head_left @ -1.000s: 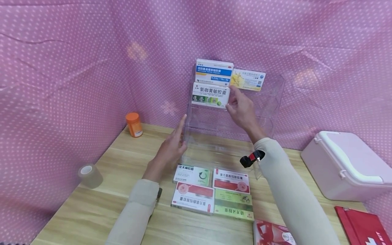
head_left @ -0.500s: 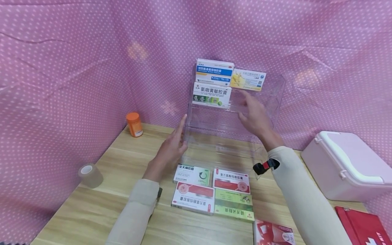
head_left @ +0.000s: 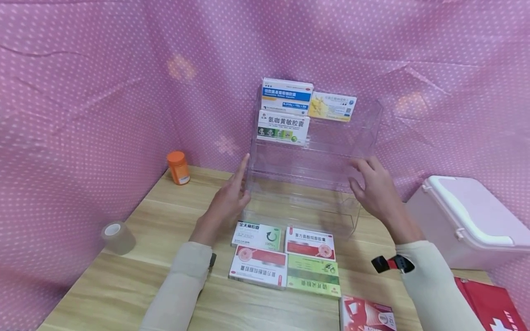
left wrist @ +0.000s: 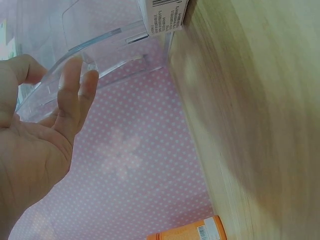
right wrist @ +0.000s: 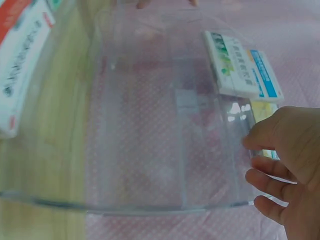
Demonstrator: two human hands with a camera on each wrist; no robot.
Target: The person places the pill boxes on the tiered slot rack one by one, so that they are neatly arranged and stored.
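Observation:
A clear stepped display rack (head_left: 298, 158) stands against the pink cloth. My left hand (head_left: 229, 198) touches its left side panel with fairly straight fingers; the left wrist view has that hand (left wrist: 47, 120) at the panel's edge. Beside the rack's right side, my right hand (head_left: 377, 195) holds nothing, its fingers loosely bent. On the rack's top tier are a blue-and-white medicine box (head_left: 286, 97) and a yellow-and-white one (head_left: 332, 106). A white-and-green medicine box (head_left: 283, 128) stands one tier lower, at the left.
Several medicine boxes lie before the rack, among them a white-and-green one (head_left: 256, 235) and a light green one (head_left: 313, 275). A red box (head_left: 366, 315) lies nearer. Left are an orange bottle (head_left: 179, 168) and tape roll (head_left: 118, 237); right, a white case (head_left: 468, 225) and red pouch (head_left: 492, 305).
My right hand has left the white-and-green box on the second tier and moved down and right to the rack's right side. The left hand has stayed at the left panel.

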